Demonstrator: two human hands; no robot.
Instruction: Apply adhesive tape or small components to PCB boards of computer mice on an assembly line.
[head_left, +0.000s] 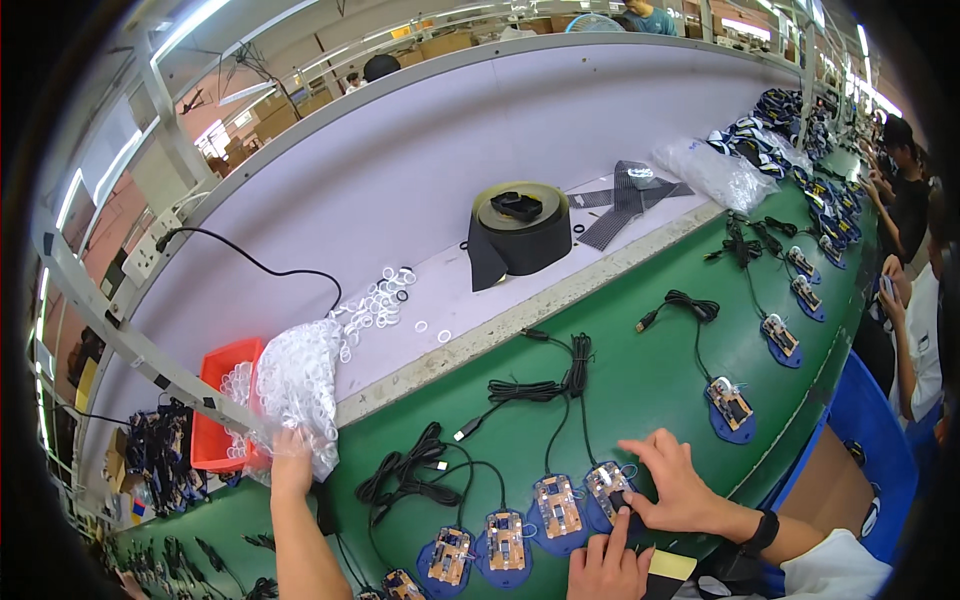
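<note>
Left fingers: on the left hand point(610, 566), the pointing finger is out straight and its tip touches the board. The others are bent; I cannot tell if they hold anything.
Right fingers: on the right hand point(675, 488), the thumb and pointing finger are spread wide apart, right by the board's right side.
Board: the tan circuit board with silver parts on a blue, rounded base point(604, 483) lies flat under both hands.
Wrist: a black band point(764, 532) is on the right arm, right of the board.
Green table: the smooth green tabletop point(640, 380) is under the board.
Next boards: a matching tan board on a blue base point(556, 503) sits just left of the board; another matching one point(730, 405) is up and to the right.
Cords: a tied black bunch of cord point(579, 365) lies beyond the board.
Roll: a fat black roll of strip point(525, 245) stands much farther beyond the board.
Bag: well left of the board, another person's hand point(292, 445) is partly hidden by a clear plastic bag with white bits point(300, 375). I cannot tell its grip.
Bin: a big blue plastic bin point(895, 470) is right of the board.
</note>
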